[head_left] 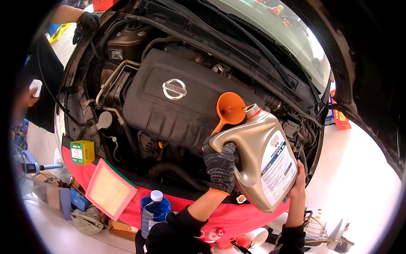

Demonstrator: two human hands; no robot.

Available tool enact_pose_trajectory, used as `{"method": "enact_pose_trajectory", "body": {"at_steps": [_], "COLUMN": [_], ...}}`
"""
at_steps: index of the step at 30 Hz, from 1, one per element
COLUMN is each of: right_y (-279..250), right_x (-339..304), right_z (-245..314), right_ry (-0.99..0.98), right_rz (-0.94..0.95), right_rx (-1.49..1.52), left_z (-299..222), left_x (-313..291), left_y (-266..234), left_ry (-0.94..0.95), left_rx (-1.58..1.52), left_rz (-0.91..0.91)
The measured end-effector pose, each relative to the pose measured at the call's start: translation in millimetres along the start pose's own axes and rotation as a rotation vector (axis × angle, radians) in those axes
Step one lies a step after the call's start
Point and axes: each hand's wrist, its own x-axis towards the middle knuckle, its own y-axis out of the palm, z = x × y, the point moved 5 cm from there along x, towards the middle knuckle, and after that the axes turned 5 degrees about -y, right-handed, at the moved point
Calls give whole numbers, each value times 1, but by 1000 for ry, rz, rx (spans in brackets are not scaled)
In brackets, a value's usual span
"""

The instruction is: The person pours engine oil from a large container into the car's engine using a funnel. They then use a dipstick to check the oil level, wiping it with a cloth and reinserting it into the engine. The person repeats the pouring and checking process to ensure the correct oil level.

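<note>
My left hand point(220, 167), in a dark grey knit glove with an orange cuff, is closed around the handle of a gold motor oil jug point(249, 146). The jug is tilted, its uncapped neck at the rim of an orange funnel point(231, 106). Amber liquid shows at the jug's mouth. The funnel's handle reaches down close to my gloved fingers; whether they touch it I cannot tell. My bare right hand point(299, 180) supports the jug's lower right side, its fingers partly hidden. The funnel's lower end is hidden beside the black engine cover point(169, 114).
A red fender cover point(186, 207) drapes the car's front edge, bearing a yellow-green box point(82, 152), a pink-framed air filter point(111, 189) and a blue liquid bottle point(154, 211). At upper left, another person's gloved hand point(88, 23) rests near the car's edge. The raised hood point(363, 76) curves overhead.
</note>
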Motion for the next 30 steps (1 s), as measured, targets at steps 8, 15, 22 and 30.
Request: {"method": "enact_pose_trajectory", "body": {"at_steps": [8, 15, 22, 30], "right_y": [9, 6, 9, 30], "right_x": [-8, -10, -10, -8], "right_z": [1, -4, -18, -40], "right_ry": [-7, 12, 12, 1], "right_rz": [12, 24, 69, 209], "right_rx": [-4, 41, 124, 308], "left_z": [-1, 6, -23, -56], "left_x": [-1, 7, 2, 2], "left_y": [1, -1, 10, 23], "left_ry": [-38, 8, 38, 187], "left_rx": [-35, 42, 37, 54], "left_rz": [5, 8, 41, 211]}}
